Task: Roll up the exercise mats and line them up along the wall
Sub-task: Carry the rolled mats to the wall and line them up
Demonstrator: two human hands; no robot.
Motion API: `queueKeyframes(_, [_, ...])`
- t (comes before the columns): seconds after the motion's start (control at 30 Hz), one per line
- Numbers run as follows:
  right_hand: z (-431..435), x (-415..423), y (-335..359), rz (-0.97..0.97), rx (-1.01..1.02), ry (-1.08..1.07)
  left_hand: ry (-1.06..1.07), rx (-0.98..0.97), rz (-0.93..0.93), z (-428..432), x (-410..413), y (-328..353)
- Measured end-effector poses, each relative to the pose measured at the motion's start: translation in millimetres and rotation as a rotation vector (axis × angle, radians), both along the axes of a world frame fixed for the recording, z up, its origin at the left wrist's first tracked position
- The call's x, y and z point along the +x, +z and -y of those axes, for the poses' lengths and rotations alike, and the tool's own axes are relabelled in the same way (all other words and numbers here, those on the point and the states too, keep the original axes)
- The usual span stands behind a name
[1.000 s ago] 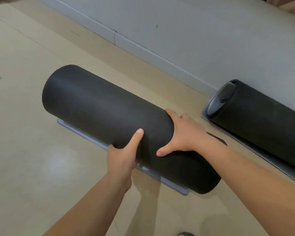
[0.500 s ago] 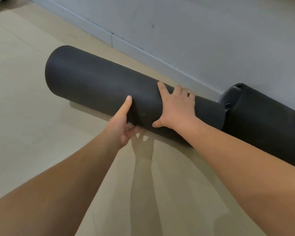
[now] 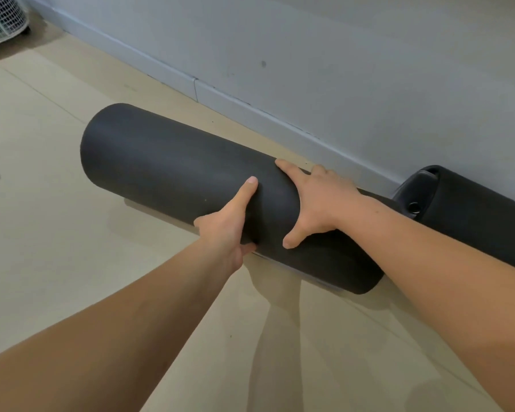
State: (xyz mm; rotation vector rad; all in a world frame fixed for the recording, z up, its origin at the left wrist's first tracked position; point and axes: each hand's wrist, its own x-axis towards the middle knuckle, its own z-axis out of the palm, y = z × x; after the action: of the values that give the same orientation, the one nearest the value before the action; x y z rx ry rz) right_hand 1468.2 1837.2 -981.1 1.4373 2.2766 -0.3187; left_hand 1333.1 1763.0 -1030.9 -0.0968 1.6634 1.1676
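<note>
A rolled black exercise mat (image 3: 167,168) lies slantwise a short way out from the grey wall (image 3: 339,69), low over the beige floor. My left hand (image 3: 229,227) grips its near side, thumb up on the roll and fingers tucked underneath. My right hand (image 3: 318,203) is spread over the top, fingers curled over the far side and thumb on the near side. A thin grey edge of the mat shows under the roll by my left hand. A second rolled black mat (image 3: 473,221) lies against the wall at the right, its end just behind my right wrist.
A grey baseboard (image 3: 250,111) runs along the foot of the wall. A white wire fan guard (image 3: 0,22) stands in the far left corner. Bare beige floor (image 3: 57,248) stretches to the left and toward me, with a dark smudge at the left edge.
The roll in my hands has moved from the open floor toward the wall and the second roll. Both hands keep the same hold.
</note>
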Motion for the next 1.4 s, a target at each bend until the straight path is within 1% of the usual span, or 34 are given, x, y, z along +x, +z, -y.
queueKeyframes(0.1, [-9,4,-5,-0.048,0.067,0.018,0.045,0.002,-0.02,-15,2,0])
queueKeyframes(0.17, [-22,6,-6,-0.078,0.087,0.018,0.034,0.039,-0.019,-27,2,0])
queueKeyframes(0.23, [-35,7,-3,-0.079,0.118,0.005,-0.055,0.104,0.016,-38,-2,0])
queueKeyframes(0.33, [-54,14,-4,-0.007,0.215,-0.036,-0.157,0.186,0.12,-57,2,-4])
queueKeyframes(0.37, [-59,19,-7,0.011,0.217,-0.055,-0.181,0.183,0.121,-63,9,-5])
queueKeyframes(0.43, [-67,27,-11,0.02,0.208,-0.082,-0.219,0.13,0.056,-74,23,-7])
queueKeyframes(0.6, [-70,43,-10,0.035,0.25,-0.043,-0.265,0.044,-0.028,-94,39,-17])
queueKeyframes(0.63, [-68,48,-12,0.051,0.248,-0.053,-0.275,0.03,-0.016,-97,40,-18])
queueKeyframes(0.7, [-65,60,-21,0.086,0.27,-0.077,-0.293,0.038,0.064,-103,44,-20])
queueKeyframes(0.77, [-61,67,-30,0.112,0.34,-0.066,-0.285,0.073,0.156,-107,51,-20])
queueKeyframes(0.8, [-60,68,-35,0.11,0.371,-0.059,-0.276,0.085,0.174,-109,54,-21])
queueKeyframes(1.0, [-60,70,-44,0.074,0.509,-0.004,-0.19,0.12,0.093,-121,68,-24])
queueKeyframes(1.07, [-61,73,-45,0.072,0.522,0.007,-0.192,0.142,0.101,-124,70,-27])
queueKeyframes(1.17, [-59,73,-51,0.102,0.544,-0.01,-0.225,0.155,0.087,-121,68,-31])
queueKeyframes(1.4, [-54,64,-56,0.14,0.524,-0.079,-0.475,0.001,0.049,-117,48,-26])
